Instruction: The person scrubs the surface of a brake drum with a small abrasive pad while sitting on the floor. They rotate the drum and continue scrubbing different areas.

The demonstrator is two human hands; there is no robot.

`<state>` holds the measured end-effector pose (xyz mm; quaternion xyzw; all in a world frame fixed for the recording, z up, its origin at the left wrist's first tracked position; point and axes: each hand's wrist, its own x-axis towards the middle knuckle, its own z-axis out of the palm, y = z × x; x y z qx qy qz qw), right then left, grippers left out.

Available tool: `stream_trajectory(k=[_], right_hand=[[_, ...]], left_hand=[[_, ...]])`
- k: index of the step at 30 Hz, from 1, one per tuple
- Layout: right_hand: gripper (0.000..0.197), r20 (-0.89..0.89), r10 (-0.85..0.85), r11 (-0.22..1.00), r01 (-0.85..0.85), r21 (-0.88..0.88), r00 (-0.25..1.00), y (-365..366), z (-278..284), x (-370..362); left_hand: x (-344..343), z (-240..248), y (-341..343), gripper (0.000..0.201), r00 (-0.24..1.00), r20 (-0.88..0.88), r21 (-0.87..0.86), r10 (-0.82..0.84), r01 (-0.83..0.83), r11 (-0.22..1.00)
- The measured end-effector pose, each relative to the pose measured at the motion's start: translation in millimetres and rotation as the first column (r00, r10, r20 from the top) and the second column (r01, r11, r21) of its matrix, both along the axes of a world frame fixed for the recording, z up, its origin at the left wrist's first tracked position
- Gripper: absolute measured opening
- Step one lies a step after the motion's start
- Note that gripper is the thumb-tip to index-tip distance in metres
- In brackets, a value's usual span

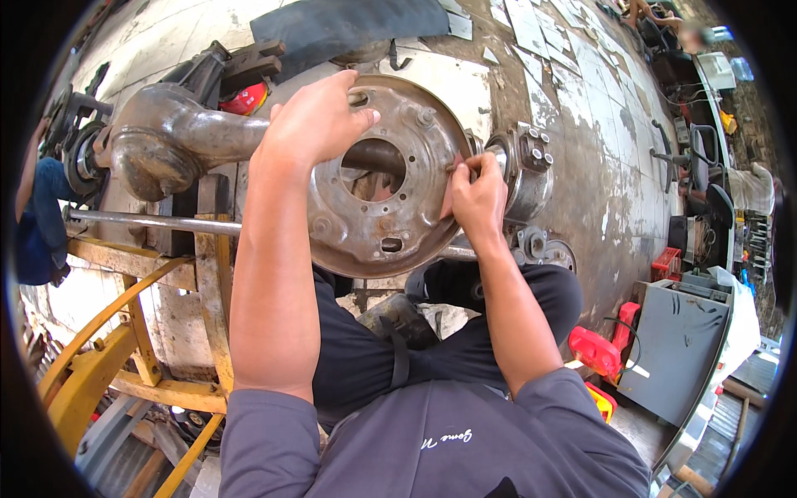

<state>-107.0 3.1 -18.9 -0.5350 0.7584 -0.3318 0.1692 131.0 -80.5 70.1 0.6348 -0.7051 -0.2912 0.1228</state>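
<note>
In front of me stands a worn round metal brake backing plate point(390, 236) with a large central hole and smaller holes around it. My left hand point(314, 116) rests at its upper left rim, fingers stretched out and thumb apart over the plate's face. At the plate's right edge, my right hand point(481, 195) pinches a small reddish-brown piece of sandpaper point(447, 204), which lies against the metal near the rim. Behind the plate, a heavy axle housing point(170, 133) extends left, and a bolted metal hub part point(528, 162) sits just right of my right hand.
A yellow metal frame point(158, 390) and a long steel rod point(158, 220) are at left. A dark curved rubber sheet point(349, 31) lies beyond the plate. Right are a grey metal box point(677, 357) and a red tool point(596, 352). Another person's blue clothing point(46, 199) shows far left.
</note>
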Motion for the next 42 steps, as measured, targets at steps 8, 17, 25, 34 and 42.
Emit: stream_trajectory(k=[8,17,25,34,42], right_hand=[[0.02,0.043,-0.038,0.999,0.038,-0.005,0.998,-15.9,14.6,-19.8],[0.019,0.061,-0.031,0.999,0.029,0.037,0.998,-14.7,0.2,-6.9],[0.016,0.155,0.053,0.993,-0.068,0.092,0.987,-27.9,7.5,-10.0],[0.013,0.065,0.076,0.996,-0.079,0.032,0.995,-21.8,11.8,-3.6],[0.013,0.205,0.054,0.991,-0.077,0.105,0.977,-17.9,9.8,-10.8]], left_hand=[[2.9,0.5,-3.0,0.071,1.0,-0.026,0.023,0.001,-0.001,1.0],[-1.0,16.2,3.5,0.069,0.993,0.114,0.112,0.004,-0.017,0.994],[-2.3,14.1,1.4,0.07,0.991,0.136,0.16,-0.004,-0.018,0.987],[-5.8,19.4,4.0,0.067,0.99,0.14,0.177,-0.014,-0.011,0.984],[-8.1,14.8,1.1,0.064,0.989,0.143,0.158,-0.027,0.005,0.987]])
